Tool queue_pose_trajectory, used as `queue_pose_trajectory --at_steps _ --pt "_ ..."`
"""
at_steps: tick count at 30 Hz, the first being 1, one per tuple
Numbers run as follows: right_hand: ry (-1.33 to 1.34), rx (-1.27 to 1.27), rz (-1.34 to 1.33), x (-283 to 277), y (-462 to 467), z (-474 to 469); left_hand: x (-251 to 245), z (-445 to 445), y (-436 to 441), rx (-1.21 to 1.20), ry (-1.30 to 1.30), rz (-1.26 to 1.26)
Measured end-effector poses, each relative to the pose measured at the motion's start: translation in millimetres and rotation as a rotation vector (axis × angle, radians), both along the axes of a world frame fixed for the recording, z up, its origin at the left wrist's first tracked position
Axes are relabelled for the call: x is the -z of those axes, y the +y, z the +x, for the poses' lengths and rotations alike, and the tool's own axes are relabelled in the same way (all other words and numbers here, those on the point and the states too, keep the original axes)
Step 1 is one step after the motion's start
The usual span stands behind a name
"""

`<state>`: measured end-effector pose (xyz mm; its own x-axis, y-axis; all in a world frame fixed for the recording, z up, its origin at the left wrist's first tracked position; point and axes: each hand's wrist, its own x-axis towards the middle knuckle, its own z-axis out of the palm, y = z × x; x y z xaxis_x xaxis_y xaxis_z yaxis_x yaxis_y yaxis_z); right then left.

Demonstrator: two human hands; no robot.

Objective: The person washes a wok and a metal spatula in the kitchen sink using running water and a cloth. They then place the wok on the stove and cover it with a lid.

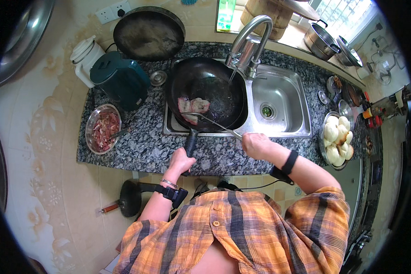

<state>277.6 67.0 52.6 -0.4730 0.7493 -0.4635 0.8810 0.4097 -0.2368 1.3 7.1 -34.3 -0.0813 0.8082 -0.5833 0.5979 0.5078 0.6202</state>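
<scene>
A black wok [219, 85] rests over the left basin of the steel sink, tilted a little. My left hand [181, 161] is closed around its dark handle [191, 142]. In my right hand [257, 145] is a thin metal utensil [219, 125]; its far end reaches into the wok against a crumpled pinkish-white cloth [199, 104]. That cloth looks wet and lies on the wok's left side. From the curved steel faucet [268, 25] a thin stream of water falls into the wok. The exact kind of utensil cannot be made out.
Left on the granite counter [140, 150] stand a bowl of cut raw meat [104, 129] and a dark green kettle [121, 80]. A round black pan [149, 32] leans on the wall. The right basin [277, 99] adjoins the wok; a bowl of buns [337, 140] sits farther right.
</scene>
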Motion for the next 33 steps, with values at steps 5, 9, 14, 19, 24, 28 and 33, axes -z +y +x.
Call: queue_pose_trajectory --at_steps 5,9,14,19,24,28,33 --pt "-0.391 -0.279 0.293 -18 -13 44 3 -1 0 0.035 0.02 -0.004" --pt "-0.393 -0.222 0.472 -6 0 54 7 -2 1 0.036 0.007 -0.007" --pt "-0.34 0.044 0.42 32 31 46 13 -7 -2 -0.084 -0.323 -0.03" --pt "-0.036 0.298 0.343 75 47 7 18 -16 0 -0.229 -0.944 -0.318" --pt "0.212 0.485 0.051 83 55 -18 9 -6 0 -0.236 -0.933 -0.328" --pt "0.238 0.298 0.118 80 36 -19 -9 -1 1 -0.188 -0.721 -0.263" --pt "0.115 0.0 0.324 69 11 16 -37 -6 5 -0.134 -0.54 -0.186"
